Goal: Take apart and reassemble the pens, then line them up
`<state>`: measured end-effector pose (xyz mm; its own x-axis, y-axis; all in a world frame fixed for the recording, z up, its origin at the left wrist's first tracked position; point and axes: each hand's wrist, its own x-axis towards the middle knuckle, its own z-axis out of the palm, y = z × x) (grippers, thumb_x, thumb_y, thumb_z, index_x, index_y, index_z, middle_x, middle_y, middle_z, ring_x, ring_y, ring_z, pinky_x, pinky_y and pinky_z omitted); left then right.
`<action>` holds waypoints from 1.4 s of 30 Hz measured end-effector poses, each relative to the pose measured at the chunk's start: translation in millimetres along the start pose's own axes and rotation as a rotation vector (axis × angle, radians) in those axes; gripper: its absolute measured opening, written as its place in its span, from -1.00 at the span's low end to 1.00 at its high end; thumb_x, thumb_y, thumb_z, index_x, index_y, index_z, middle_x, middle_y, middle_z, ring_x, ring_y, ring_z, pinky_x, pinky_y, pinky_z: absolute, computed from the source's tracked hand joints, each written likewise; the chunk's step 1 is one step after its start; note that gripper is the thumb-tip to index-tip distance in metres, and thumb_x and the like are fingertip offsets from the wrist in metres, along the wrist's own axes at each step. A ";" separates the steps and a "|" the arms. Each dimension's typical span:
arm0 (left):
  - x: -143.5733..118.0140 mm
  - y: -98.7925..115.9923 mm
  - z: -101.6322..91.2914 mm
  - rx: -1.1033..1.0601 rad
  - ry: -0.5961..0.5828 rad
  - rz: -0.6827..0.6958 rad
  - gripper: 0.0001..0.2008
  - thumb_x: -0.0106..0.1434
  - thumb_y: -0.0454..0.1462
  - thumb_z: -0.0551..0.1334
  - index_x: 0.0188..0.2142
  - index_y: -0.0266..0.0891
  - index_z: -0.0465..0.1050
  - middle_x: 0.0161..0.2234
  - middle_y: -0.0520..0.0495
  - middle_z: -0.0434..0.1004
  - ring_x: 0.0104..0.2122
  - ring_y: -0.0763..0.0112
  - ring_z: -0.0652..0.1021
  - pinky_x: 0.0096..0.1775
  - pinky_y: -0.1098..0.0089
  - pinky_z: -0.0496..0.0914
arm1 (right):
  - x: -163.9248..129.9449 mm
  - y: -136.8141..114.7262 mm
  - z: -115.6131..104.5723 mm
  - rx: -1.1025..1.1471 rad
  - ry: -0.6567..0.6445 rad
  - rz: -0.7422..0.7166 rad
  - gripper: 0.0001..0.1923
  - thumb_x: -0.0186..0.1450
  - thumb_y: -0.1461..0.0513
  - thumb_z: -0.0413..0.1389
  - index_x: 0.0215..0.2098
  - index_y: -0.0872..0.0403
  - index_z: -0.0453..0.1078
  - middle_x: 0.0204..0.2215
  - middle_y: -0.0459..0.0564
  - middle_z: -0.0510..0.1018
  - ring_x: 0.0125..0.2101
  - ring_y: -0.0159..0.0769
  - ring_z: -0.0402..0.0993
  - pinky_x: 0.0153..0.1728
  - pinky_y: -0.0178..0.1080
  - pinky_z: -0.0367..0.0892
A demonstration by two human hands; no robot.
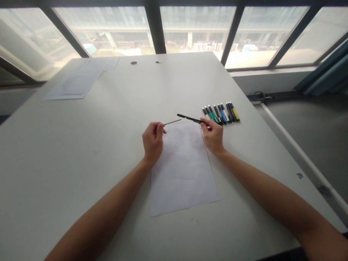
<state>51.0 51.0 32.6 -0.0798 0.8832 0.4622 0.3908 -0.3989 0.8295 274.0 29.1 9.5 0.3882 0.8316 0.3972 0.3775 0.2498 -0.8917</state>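
Above the top edge of a white sheet of paper [185,170], my left hand [153,142] is closed on a thin dark rod that looks like a pen refill [173,121], which points up and to the right. My right hand [213,136] pinches a black pen [192,119] near one end, the other end reaching left. The pen's far end is close to the refill's tip; whether they touch I cannot tell. Just beyond my right hand lies a row of several pens [220,113] with black, green, blue and yellow parts.
The white table [114,152] spreads out around the paper. Loose papers [77,81] lie at its far left corner, and two round holes [133,63] are near the back edge. Windows stand behind it. A small dark mark [299,175] is at the right edge.
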 end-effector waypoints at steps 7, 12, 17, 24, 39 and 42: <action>-0.4 -0.1 -2.2 0.053 -0.070 0.068 -0.69 0.40 -0.12 0.14 -0.42 -0.22 0.45 -0.51 0.01 0.49 -0.47 0.46 0.50 -0.35 0.44 0.36 | -4.9 0.4 0.8 -0.300 -0.145 -0.164 -0.76 0.31 0.30 0.12 -0.10 0.08 0.57 -0.22 0.07 0.66 -0.22 -0.14 0.49 -0.11 -0.08 0.39; -0.7 -2.3 0.6 0.067 -0.148 0.117 -0.76 0.36 -0.13 0.20 -0.36 -0.21 0.48 -0.46 0.01 0.53 -0.42 0.45 0.53 -0.34 0.44 0.37 | -7.5 -4.0 -0.9 -0.517 -0.246 -0.222 -0.78 0.35 0.30 0.11 -0.10 0.05 0.56 -0.22 0.08 0.63 -0.12 -0.05 0.40 -0.04 -0.04 0.32; -1.0 -3.2 2.6 0.073 -0.179 0.124 -0.80 0.37 -0.13 0.19 -0.26 -0.19 0.49 -0.37 0.00 0.59 -0.35 0.42 0.57 -0.28 0.42 0.40 | -7.2 -3.6 -2.0 -0.620 -0.261 -0.225 -0.80 0.33 0.31 0.12 -0.16 0.03 0.57 -0.25 0.09 0.53 -0.12 -0.05 0.33 -0.04 -0.04 0.30; -0.1 0.7 -1.4 0.090 -0.202 0.146 -0.74 0.40 -0.08 0.15 -0.29 -0.18 0.46 -0.39 -0.02 0.63 -0.39 0.42 0.55 -0.32 0.39 0.36 | -6.4 0.0 0.0 -0.611 -0.216 -0.276 -0.71 0.32 0.23 0.13 -0.01 0.09 0.49 -0.13 0.17 0.47 -0.05 0.03 0.29 0.03 0.05 0.27; 2.3 -9.8 -1.2 0.243 -0.257 0.262 -0.86 0.35 -0.17 0.24 -0.28 -0.16 0.50 -0.31 -0.02 0.59 -0.26 0.32 0.54 -0.15 0.30 0.39 | -8.7 -10.5 -2.2 -0.222 -0.271 -0.440 -0.80 0.44 0.18 0.05 -0.21 0.02 0.51 -0.33 0.01 0.55 -0.24 -0.22 0.45 -0.16 -0.17 0.35; 2.6 -11.0 -0.6 0.244 -0.278 0.293 -0.88 0.33 -0.18 0.25 -0.28 -0.14 0.51 -0.33 -0.02 0.59 -0.26 0.31 0.53 -0.14 0.29 0.39 | -8.8 -10.5 -2.2 -0.321 -0.343 -0.386 -0.81 0.43 0.20 0.06 -0.22 0.01 0.53 -0.31 0.01 0.56 -0.20 -0.21 0.45 -0.11 -0.17 0.34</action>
<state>46.0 57.5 24.9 0.3021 0.7878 0.5368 0.5673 -0.6011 0.5629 268.5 18.0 15.9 -0.1000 0.8368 0.5382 0.6927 0.4469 -0.5661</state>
